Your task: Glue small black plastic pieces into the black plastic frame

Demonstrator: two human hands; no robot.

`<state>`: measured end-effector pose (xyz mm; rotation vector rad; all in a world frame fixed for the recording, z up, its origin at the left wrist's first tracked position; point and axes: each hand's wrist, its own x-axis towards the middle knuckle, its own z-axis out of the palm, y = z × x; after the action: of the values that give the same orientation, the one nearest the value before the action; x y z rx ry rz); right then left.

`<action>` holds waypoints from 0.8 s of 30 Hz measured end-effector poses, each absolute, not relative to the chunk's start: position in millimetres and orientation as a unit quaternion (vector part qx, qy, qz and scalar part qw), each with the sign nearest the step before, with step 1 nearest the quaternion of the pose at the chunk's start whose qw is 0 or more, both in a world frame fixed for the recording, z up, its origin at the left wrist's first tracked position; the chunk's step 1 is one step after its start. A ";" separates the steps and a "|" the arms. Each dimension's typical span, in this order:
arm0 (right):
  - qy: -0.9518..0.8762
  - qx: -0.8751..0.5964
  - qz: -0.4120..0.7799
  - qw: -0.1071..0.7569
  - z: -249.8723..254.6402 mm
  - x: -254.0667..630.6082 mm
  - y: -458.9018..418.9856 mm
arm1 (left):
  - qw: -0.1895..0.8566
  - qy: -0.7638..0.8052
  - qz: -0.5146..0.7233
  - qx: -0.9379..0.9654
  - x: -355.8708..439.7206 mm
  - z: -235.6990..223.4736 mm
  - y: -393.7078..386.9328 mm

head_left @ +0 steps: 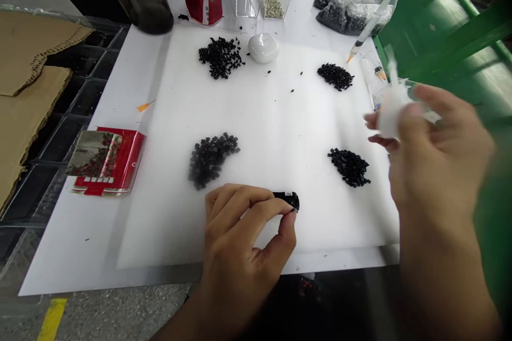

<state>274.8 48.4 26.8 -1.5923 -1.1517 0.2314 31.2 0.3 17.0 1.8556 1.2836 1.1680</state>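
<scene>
The left hand [240,245] sits at 6 o'clock on the white plastic sheet [280,133], its grip closed, thumb and fingertips pinching a small black lump [288,201] of what looks like the same material as the heaps. The right hand [436,165], at 3 o'clock, has its grip curled around a translucent white piece [394,109], which motion blur keeps from being identified.

Four heaps of black pellets stand well apart on the sheet: at 10 o'clock [221,57], 2 o'clock [335,76], 8 o'clock [210,160] and 4 o'clock [349,167]. The middle of the sheet stays bare apart from a few stray specks. More black pellets remain in a clear plastic bag [348,16] at 1 o'clock, just beyond a syringe with an orange tip [370,24]. A white ceramic pebble [263,48] rests at 12 o'clock, beside the 10 o'clock heap.
</scene>
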 end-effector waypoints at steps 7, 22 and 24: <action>-0.581 -0.741 0.074 0.329 14.2 276.2 64.6 | 0.354 0.495 0.425 0.670 27.4 21.6 0.1; -0.588 -0.684 0.158 0.403 59.1 157.8 -55.6 | 0.605 0.497 0.383 0.490 17.1 51.0 -7.4; -0.619 -0.664 0.210 0.363 66.5 166.9 -47.6 | 0.597 0.492 0.381 0.506 16.3 52.5 -7.5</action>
<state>166.9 -47.6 66.5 -1.7094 -1.5938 0.5417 16.3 -7.5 52.5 1.1752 1.1432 0.8840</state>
